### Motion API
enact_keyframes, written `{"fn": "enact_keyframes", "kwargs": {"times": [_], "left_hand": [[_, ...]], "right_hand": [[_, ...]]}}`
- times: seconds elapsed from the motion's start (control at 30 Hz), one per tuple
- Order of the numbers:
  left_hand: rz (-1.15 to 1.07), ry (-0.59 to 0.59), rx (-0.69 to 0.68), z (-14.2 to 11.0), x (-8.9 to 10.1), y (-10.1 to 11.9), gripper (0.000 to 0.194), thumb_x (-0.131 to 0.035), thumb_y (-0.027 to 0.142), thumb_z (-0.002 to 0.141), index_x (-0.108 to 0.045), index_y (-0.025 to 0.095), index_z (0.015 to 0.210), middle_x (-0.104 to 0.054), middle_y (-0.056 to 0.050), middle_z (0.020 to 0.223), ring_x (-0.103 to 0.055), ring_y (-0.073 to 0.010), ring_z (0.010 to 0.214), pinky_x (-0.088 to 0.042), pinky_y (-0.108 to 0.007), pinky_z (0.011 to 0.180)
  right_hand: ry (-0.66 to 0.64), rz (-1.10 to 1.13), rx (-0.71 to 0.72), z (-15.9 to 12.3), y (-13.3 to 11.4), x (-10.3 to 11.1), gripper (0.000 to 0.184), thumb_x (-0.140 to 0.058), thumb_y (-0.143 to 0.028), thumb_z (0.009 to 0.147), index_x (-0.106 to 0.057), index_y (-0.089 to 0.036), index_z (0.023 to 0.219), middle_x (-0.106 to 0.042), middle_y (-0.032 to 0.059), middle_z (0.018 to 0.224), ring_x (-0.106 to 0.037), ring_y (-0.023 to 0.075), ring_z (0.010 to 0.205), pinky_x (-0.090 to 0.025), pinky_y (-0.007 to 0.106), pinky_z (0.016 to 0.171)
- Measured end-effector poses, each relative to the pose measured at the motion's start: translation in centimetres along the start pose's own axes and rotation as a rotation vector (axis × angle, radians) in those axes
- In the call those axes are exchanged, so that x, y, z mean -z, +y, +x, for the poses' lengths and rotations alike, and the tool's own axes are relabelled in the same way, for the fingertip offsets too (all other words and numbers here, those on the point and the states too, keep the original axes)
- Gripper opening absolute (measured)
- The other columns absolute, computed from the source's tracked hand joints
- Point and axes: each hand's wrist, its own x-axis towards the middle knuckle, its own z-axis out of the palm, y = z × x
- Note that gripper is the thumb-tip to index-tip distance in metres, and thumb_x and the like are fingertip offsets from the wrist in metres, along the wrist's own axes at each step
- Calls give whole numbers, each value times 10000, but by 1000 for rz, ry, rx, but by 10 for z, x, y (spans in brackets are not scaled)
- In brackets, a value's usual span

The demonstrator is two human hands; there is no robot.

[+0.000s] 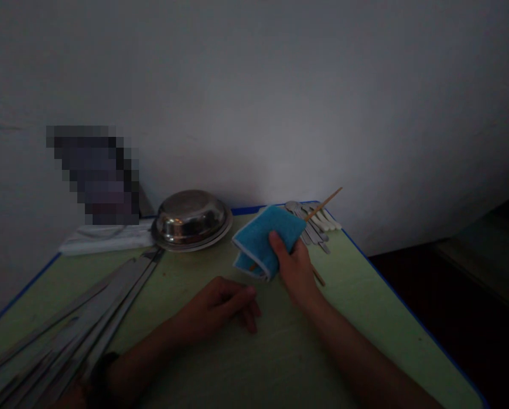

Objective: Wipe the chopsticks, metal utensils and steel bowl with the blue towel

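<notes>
My right hand (296, 264) is closed on a folded blue cloth (265, 233) with a pale edge, held above the table. A thin wooden chopstick (325, 203) runs through the cloth and sticks out at the upper right. Behind my right wrist, part of another wooden stick (318, 275) shows, apparently on the table. My left hand (224, 304) hangs low over the table to the left of the cloth. Nothing is in it, and its fingers are loosely bent and apart.
Several spoons and other cutlery (314, 227) lie at the far right of the green table (280, 352). An upturned metal bowl (191, 213) rests on plates at the back. Long flat metal strips (96, 312) spread across the left. Folded white material (105, 238) lies near the wall (301, 102).
</notes>
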Motion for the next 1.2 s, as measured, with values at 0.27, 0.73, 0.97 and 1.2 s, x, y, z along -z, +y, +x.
{"fn": "enact_keyframes", "kwargs": {"times": [0.27,0.73,0.97,1.2], "left_hand": [[-116,109,-12,3,-1,-1,406,-388,438,894,-640,139,784,-674,-19,585,-584,-130,537,-442,-231,542],[-118,209,-4,6,-1,0,380,-352,416,904,-534,161,688,-613,5,543,-526,-113,482,-410,-223,488],[-106,181,-34,5,0,-6,351,-352,399,898,-524,170,695,-599,24,556,-509,-96,475,-397,-204,477],[-69,180,-30,5,0,-5,348,-371,370,881,-530,166,648,-577,27,519,-495,-96,477,-388,-202,485]], "right_hand": [[8,43,6,2,1,0,394,-594,-484,698,-581,-180,948,-663,38,870,-615,173,790,-483,302,728],[-86,-53,-23,-1,-4,0,376,-698,-440,585,-584,-181,832,-663,26,756,-619,171,668,-496,309,616],[-212,48,-49,1,3,0,658,-779,-340,486,-477,-221,1059,-651,43,990,-629,202,854,-510,357,749],[-319,114,-95,-3,5,0,707,-777,-272,509,-425,-233,1120,-622,27,1040,-610,195,919,-486,363,824]]}}
